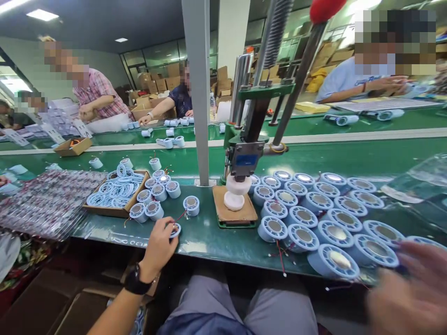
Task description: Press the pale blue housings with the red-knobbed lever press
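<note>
1. Green bench (pixel 199 244) runs left to right; everything below sits on it.
2. Lever press (pixel 246 156) stands near centre, its upper white pad (pixel 238 185) directly over the lower white pad (pixel 233 201), presumably for straight alignment. No blue unit shows between them.
3. Large cluster of blue round units (pixel 303 216) on the right, flat discs facing up. Close packing probably saves space while keeping them within the right hand's reach.
4. Open carton (pixel 108 212) on the left holds loose blue rings (pixel 118 188); its walls likely stop them scattering.
5. Smaller group of units (pixel 159 191) just right of the carton.
6. Right hand (pixel 408 291) at the near right edge, beside the large cluster. Blurred; cannot tell whether it grips anything.
7. Left hand (pixel 160 245) at the near edge, left of the press; fingers closed around the rim of one blue unit (pixel 176 230), probably to steady it.
8. Lone unit (pixel 191 204) just beyond, upright, red lead (pixel 181 216) trailing left.
</note>
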A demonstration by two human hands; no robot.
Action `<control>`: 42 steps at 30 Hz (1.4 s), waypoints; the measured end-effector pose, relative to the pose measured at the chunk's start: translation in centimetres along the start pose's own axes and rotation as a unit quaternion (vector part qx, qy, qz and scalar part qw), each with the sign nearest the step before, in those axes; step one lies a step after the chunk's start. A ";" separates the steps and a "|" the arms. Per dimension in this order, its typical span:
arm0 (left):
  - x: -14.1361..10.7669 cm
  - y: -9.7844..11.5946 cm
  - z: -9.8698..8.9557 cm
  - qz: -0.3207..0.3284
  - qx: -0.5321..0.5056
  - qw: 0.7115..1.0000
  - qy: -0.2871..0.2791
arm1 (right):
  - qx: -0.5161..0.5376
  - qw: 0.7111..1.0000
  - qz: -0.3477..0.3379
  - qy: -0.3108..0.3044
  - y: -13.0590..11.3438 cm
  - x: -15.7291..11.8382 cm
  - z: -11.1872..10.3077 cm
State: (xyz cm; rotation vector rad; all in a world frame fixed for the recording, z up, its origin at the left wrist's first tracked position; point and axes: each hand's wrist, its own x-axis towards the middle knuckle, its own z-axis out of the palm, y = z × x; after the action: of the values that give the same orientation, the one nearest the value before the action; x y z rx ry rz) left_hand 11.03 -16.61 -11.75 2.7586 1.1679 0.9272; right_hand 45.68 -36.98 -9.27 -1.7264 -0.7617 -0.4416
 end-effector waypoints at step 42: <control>3.4 8.7 1.0 -0.200 -0.172 0.962 -0.067 | 0.221 0.888 -0.050 -0.400 -7.3 -10.7 14.3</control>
State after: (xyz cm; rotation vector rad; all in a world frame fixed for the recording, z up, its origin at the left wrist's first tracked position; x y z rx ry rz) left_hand 19.09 -20.42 -8.91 2.1685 1.3242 0.7920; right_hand 31.59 -25.10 -15.09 -1.4021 -1.4169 0.4067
